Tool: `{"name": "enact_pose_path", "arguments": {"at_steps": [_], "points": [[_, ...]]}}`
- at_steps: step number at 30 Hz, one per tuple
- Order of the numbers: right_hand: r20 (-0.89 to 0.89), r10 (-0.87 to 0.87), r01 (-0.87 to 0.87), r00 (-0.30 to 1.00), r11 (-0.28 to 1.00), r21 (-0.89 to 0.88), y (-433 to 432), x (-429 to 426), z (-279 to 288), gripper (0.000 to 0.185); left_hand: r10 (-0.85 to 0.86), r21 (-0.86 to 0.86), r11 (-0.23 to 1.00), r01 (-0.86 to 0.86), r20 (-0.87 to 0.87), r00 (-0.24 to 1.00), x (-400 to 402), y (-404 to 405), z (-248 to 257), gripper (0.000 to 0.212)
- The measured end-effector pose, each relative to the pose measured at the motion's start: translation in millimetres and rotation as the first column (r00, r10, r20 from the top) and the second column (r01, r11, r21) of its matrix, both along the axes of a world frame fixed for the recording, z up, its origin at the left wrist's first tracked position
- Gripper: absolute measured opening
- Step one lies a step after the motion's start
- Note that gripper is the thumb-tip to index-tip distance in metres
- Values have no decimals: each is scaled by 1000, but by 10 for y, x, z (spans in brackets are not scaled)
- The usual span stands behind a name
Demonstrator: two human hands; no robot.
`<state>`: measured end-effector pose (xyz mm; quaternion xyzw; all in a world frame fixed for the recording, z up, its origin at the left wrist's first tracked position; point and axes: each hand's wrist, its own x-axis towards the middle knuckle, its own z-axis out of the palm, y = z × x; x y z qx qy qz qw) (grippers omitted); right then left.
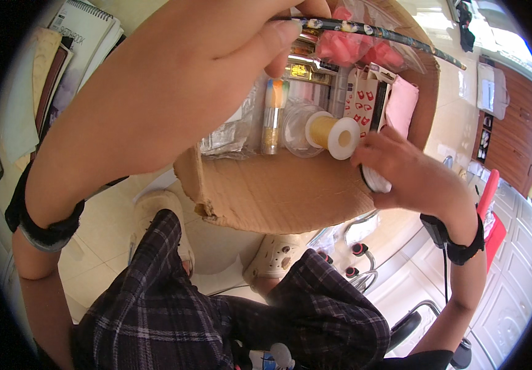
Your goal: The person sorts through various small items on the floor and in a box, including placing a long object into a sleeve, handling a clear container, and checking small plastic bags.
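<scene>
My left hand (279, 41) grips a thin dark patterned stick (376, 32) above an open cardboard box (289, 194). Over the box's near right part, my right hand (400, 171) has its fingers around a white round item (376, 179), partly hidden by the hand. Beside its fingertips lies a spool of yellow thread (333, 134). Left of the spool are clear round plastic pieces (298, 132) and a clear tube with gold bits (272, 122). A white box with red prints (362, 104), a pink pouch (402, 104) and bagged pink pieces (342, 46) are farther in.
A spiral sketchbook (81, 37) and other books stand at the upper left. My feet in beige clogs (277, 256) are on the tiled floor below the box. White cabinets (506, 277) and a red chair part (494, 236) are at the right.
</scene>
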<state>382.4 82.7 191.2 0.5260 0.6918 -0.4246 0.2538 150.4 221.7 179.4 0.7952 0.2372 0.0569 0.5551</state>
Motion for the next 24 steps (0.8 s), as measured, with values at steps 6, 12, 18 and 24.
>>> {"name": "enact_pose_path", "arguments": {"at_steps": [6,12,18,24], "points": [[121,28,-47,992,987,156,245,52,-207,57,41,48,998,-38,-64,997,-5,-71,-40,27],[54,100,-99,993,995,-34,394,55,-411,61,41,15,999,-41,-18,999,12,-60,-89,27],[81,68,-44,994,962,-270,363,-63,-428,62,28,18,999,-27,-33,999,-43,-37,-98,28],[116,54,-36,992,988,-151,426,-28,-330,56,20,22,1000,-20,-3,1000,-31,-28,-100,27]]}}
